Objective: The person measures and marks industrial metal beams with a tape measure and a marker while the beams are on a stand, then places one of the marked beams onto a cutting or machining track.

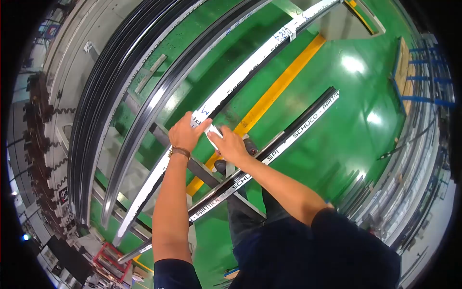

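A long profile with white film and blue handwriting (233, 79) runs diagonally through the middle. My left hand (185, 132) lies on it with the fingers wrapped over its edge; a bracelet is on that wrist. Just to the right, my right hand (230, 144) has its fingers closed on a small white piece (212, 134) beside the profile. The two hands are close together. Nearer my body, a dark profile with white lettered film (288, 139) passes under my right forearm.
Several long black profiles (91, 106) and a grey metallic profile (156, 96) lie at the left on supports. A yellow line (284, 77) crosses the green floor (346, 115). At the right stand a wooden pallet (403, 72) and stacked profiles (411, 168). A red frame (109, 260) is at lower left.
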`<state>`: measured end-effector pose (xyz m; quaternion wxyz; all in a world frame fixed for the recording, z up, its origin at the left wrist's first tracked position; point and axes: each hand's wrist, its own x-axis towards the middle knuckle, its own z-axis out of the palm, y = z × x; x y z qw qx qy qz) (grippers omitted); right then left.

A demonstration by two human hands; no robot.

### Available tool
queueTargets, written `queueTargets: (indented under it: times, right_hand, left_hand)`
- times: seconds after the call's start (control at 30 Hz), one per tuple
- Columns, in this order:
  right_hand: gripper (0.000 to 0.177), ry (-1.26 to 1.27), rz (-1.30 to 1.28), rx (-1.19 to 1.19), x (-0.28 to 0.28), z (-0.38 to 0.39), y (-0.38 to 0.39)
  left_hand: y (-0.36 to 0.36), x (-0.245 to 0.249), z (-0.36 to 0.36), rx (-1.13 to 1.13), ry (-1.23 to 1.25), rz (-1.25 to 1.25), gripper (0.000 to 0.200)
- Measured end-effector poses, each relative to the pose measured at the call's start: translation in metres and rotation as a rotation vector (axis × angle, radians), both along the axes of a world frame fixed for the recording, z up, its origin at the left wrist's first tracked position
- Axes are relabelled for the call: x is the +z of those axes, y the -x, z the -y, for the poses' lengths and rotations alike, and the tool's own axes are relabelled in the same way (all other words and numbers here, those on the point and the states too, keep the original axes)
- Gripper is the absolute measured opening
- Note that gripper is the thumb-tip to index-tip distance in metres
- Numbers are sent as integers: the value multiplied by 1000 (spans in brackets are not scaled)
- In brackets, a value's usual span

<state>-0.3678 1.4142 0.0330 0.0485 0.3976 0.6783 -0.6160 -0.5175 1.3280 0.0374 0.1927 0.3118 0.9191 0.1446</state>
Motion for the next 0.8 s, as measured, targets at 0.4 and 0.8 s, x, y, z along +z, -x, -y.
queueTargets:
  times: [0.4, 0.8]
  right_hand:
    - [36, 43, -240, 249, 101, 5, -130]
    - [40, 88, -68, 440, 130, 20, -191]
  left_hand:
    - [0, 7, 1, -35, -33, 32, 69]
    - [-76, 33, 95, 159, -314, -177, 88]
